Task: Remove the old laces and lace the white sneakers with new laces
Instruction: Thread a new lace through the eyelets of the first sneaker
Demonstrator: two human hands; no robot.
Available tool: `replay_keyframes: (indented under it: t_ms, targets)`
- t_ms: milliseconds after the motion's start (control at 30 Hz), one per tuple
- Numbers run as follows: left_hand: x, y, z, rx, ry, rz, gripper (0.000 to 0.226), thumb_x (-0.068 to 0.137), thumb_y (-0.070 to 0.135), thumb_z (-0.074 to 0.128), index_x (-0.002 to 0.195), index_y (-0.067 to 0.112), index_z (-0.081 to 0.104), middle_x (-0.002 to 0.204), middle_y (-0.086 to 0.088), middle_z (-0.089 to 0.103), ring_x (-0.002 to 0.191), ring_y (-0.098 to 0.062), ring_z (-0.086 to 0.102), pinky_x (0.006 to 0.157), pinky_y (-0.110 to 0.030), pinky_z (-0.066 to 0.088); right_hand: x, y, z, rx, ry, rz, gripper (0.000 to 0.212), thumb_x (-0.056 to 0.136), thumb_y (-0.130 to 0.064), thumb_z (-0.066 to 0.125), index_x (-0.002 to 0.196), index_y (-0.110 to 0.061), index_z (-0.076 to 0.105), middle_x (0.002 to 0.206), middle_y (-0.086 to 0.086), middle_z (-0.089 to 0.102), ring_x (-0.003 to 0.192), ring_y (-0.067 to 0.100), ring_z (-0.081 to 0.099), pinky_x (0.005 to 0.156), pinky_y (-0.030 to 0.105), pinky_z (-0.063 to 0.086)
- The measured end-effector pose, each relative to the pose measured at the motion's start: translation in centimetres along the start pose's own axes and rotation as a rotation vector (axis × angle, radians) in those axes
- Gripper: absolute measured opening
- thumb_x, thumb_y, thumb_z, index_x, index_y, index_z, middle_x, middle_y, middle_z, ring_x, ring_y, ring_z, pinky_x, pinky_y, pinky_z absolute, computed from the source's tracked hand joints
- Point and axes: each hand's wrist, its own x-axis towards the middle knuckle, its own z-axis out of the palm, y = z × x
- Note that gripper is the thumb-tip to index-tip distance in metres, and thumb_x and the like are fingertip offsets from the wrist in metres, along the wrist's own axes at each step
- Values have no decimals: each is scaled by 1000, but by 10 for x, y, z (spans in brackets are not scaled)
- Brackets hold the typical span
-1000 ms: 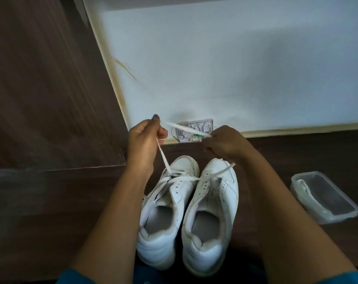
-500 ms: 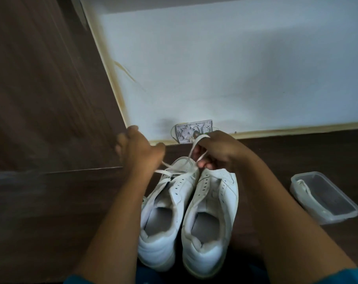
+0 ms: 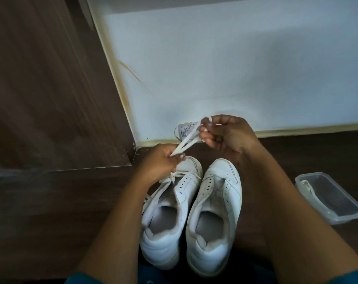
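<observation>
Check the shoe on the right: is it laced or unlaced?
Unlaced. The right shoe shows bare eyelets, and no lace crosses its tongue.

Left white leather low-top sneaker (image 3: 170, 212): upright on the dark wood floor (image 3: 51, 212), toe toward the pale wall (image 3: 215, 68), laced only at its front eyelets.
Right white leather low-top sneaker (image 3: 215, 212): just beside it, same heading, eyelets open.
Flat white fabric lace (image 3: 187, 140): rises from the left sneaker, two strands stretched above the toes, pinched by left grip (image 3: 161, 160) and right grip (image 3: 225, 134).
</observation>
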Motion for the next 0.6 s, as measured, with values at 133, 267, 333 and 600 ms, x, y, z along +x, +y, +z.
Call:
replay_keyframes:
  t_ms: [133, 267, 333, 600]
  targets:
    - [4, 5, -1, -86, 127, 43, 23, 94, 14, 54, 74, 20, 64, 57, 9, 56, 53, -6, 48, 57, -22, 39, 2, 2, -3, 47, 126, -51, 15, 95, -18, 55, 87, -11, 67, 59, -2, 60, 46, 6, 48, 43, 16, 38]
    - [5, 12, 6, -375, 143, -23, 18, 93, 11, 57, 80, 14, 70, 67, 9, 67, 44, -6, 46, 49, -18, 45, 5, 8, -6, -556, 199, 1, 11, 82, -5, 65, 93, 0, 64, 66, 14, 65, 50, 19, 57, 49, 28, 45]
    - [5, 15, 10, -515, 175, -98, 15, 92, 13, 58, 85, 11, 71, 65, 9, 67, 41, -5, 45, 47, -17, 46, 1, 3, -7, -1022, 11, 115, 13, 77, -4, 67, 83, 8, 66, 68, 18, 67, 54, 23, 58, 51, 32, 48]
    - [6, 25, 27, -669, 145, -135, 21, 93, 13, 56, 77, 7, 67, 67, -13, 63, 53, -24, 50, 50, -28, 41, -7, 23, 24, -736, -218, 111, 3, 80, 1, 66, 79, -1, 67, 64, 11, 62, 49, 14, 53, 42, 18, 45]
